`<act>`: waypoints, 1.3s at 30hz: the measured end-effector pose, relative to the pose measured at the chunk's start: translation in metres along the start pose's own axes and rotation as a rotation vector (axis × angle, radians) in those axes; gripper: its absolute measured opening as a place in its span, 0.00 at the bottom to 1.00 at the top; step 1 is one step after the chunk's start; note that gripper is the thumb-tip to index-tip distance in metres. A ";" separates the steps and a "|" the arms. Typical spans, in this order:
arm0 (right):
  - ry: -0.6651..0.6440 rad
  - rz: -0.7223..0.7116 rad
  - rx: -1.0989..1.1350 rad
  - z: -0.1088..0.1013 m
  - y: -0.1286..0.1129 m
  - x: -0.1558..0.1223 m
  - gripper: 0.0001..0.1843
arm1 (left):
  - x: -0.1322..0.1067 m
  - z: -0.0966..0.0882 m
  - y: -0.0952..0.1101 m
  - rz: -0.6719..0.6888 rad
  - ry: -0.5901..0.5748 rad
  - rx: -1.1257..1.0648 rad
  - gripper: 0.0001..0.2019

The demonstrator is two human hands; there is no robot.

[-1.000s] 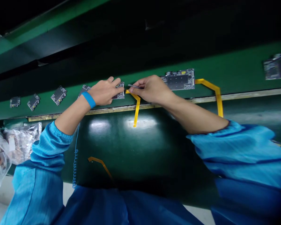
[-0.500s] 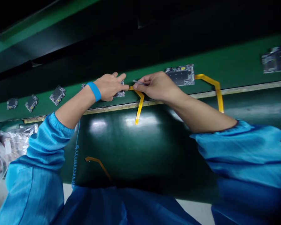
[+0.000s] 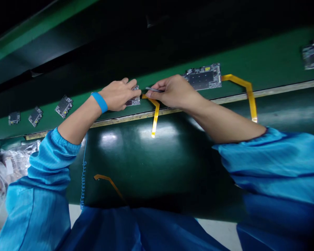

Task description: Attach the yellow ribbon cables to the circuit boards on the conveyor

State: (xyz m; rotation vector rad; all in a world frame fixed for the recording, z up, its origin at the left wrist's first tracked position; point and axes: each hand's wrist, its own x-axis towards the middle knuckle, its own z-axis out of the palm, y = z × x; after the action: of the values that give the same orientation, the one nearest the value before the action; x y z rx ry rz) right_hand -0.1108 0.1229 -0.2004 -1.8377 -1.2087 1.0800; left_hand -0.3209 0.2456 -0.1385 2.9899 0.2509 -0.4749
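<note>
My left hand, wearing a blue wrist strap, is closed over a circuit board, covering most of it. Only the board's right end shows past the fingertips. A yellow ribbon cable meets that end and bends down over the bench edge, its lower end loose. My right hand pinches a thin grey stick-like tool pointing left. Its fingertips are at the cable's upper part; whether they press on it is unclear. How the cable meets the board is too small to make out.
Right of my hands lies another circuit board with its own ribbon cable. One more board is at the far right, and several small boards lie left. A loose ribbon cable, a coiled blue cord and plastic bags are nearer me.
My left fingers have drawn back and curled slightly, uncovering more of the board's right end. My right hand has shifted a little up and left. The boards on the right appear farther right.
</note>
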 end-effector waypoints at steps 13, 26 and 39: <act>0.043 0.058 -0.073 -0.006 -0.002 -0.001 0.05 | 0.006 0.006 0.005 0.011 0.063 -0.012 0.26; 0.017 -0.001 -0.081 -0.021 0.020 0.005 0.12 | 0.013 0.005 0.016 0.001 0.072 0.044 0.25; 0.007 0.038 -0.184 -0.034 0.009 -0.002 0.08 | 0.022 0.018 0.016 0.052 0.178 0.053 0.21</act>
State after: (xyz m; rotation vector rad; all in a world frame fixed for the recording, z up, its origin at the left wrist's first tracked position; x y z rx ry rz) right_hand -0.0774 0.1146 -0.1931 -2.0086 -1.3108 1.0111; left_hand -0.3026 0.2311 -0.1617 3.0842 0.1775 -0.2139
